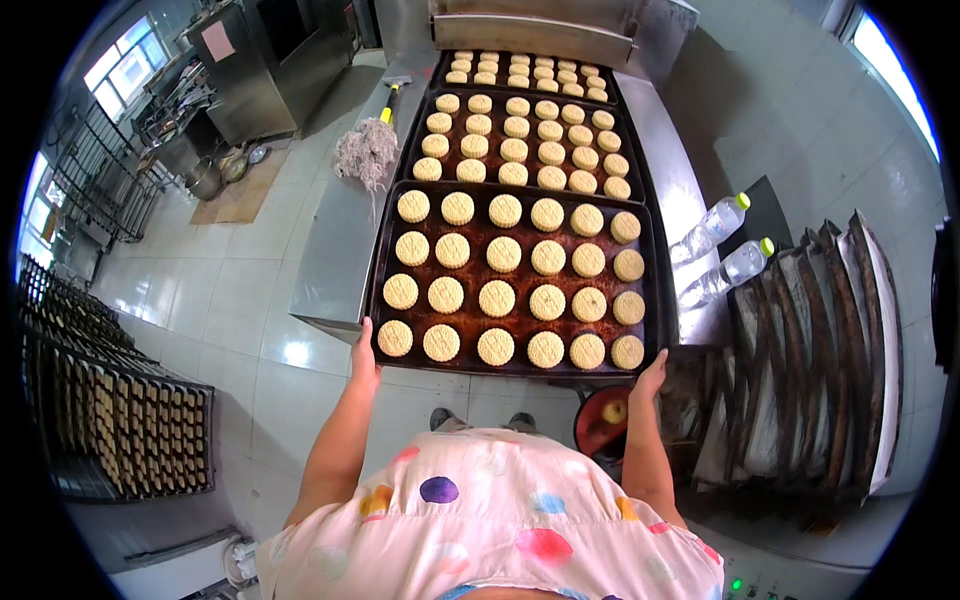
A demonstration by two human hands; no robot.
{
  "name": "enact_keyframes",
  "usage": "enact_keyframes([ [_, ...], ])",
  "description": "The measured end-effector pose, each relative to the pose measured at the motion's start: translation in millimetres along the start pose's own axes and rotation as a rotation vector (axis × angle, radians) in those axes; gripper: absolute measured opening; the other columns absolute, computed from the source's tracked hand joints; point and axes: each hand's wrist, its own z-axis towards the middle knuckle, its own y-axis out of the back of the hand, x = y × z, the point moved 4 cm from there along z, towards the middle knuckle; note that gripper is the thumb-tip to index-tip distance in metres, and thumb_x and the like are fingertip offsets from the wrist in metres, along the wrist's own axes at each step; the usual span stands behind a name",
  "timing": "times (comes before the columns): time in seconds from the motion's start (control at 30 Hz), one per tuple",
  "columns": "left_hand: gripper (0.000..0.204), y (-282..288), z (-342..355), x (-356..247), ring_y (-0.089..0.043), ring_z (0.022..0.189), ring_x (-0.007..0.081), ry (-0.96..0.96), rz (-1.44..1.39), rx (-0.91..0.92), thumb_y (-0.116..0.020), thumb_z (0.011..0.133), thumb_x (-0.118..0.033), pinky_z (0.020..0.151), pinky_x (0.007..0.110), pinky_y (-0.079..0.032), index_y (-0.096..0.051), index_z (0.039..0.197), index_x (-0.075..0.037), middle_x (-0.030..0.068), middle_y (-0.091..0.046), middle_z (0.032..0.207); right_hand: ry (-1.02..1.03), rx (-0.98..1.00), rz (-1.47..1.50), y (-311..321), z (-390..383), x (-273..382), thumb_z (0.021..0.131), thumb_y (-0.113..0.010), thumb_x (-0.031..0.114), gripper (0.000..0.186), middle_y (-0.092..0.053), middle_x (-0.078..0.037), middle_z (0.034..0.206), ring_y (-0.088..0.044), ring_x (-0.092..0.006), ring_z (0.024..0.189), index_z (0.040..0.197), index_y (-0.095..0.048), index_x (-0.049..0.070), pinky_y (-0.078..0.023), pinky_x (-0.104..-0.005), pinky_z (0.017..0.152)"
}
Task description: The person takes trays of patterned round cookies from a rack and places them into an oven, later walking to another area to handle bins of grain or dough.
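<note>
A dark rectangular baking tray [470, 320] lies in front of me, bearing rows of round, pale, pattern-topped pastries [497, 298] with fluted edges. My left hand [366, 355] grips its near left corner, thumb up along the side; the fingers below are mostly hidden. At the near right corner my right hand [652, 375] holds the same tray, its fingers partly under the rim. Beyond it, a second tray [496, 148] of similar pastries lines up end to end, and a third tray [507, 88] sits farther off at the metal oven front [535, 38].
Left of the trays, a grey mop-like bundle [366, 152] and a yellow-handled scraper [388, 105] lie on the metal ledge. Two clear bottles [735, 265] lie at right, near stacked dark-edged trays [810, 350]. A loaded rack [130, 430] stands at left; a red bucket [597, 425] is below.
</note>
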Motion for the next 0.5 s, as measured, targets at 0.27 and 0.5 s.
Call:
enact_keyframes([
  [0.27,0.069,0.9,-1.3,-4.2,-0.056,0.111,0.0249,0.07,0.022,-0.023,-0.058,0.085,-0.053,0.092,0.04,-0.048,-0.044,0.129,-0.002,0.0108,-0.055,0.125,-0.005,0.005,-0.033,-5.1,-3.0,2.3,0.094,-0.044,0.049,0.07,-0.05,-0.023,0.13,-0.048,-0.0285,0.119,0.126,-0.046,-0.013,-0.033,-0.0314,0.102],
  [0.5,0.069,1.0,-21.4,-11.0,-0.057,0.109,0.0223,0.092,0.101,0.011,-0.053,0.086,-0.058,0.087,0.04,-0.049,-0.045,0.129,-0.005,0.0088,-0.056,0.124,-0.161,0.02,0.006,-4.2,-12.7,12.7,0.094,-0.047,0.048,0.067,-0.055,-0.016,0.124,-0.052,-0.022,0.111,0.124,-0.049,-0.012,-0.037,-0.0287,0.097],
])
